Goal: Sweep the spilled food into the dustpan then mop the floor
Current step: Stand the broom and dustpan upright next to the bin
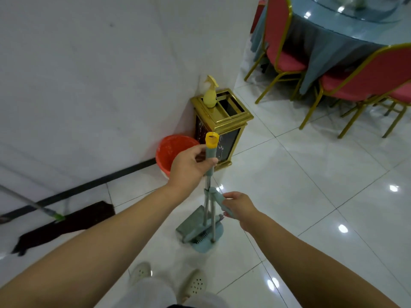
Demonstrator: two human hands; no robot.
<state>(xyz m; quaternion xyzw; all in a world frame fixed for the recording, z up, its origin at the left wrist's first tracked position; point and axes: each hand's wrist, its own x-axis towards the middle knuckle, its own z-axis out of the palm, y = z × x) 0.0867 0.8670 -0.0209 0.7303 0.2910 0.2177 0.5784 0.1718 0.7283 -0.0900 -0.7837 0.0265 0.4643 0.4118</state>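
down by the person's pale perforated shoes (193,285) the white tiled floor (311,196) shows no spilled food that i can make out. just ahead of the feet, the teal dustpan (193,227) sits on the floor with the broom head (208,240) nested against it, both handles rising nearly upright and close together. the right hand (239,207) is the lower and nearer one, fingers wrapped round a short teal grip (222,203) that slants off one pole. the left hand (191,166) reaches higher and further, fingers and thumb curled about the teal top of the tall handle, just under its yellow cap (212,140). so the long axis runs straight up between the two hands, and separating broom from pan looks like the coming step, each hand drawing its own pole apart. off to the left a dark flat mop (64,227) lies by the wall, its handle leaning away. beyond the hands stand an orange bucket (171,152), a gold-trimmed bin (222,130) carrying a yellow spray bottle (210,94), then red chairs (355,85).
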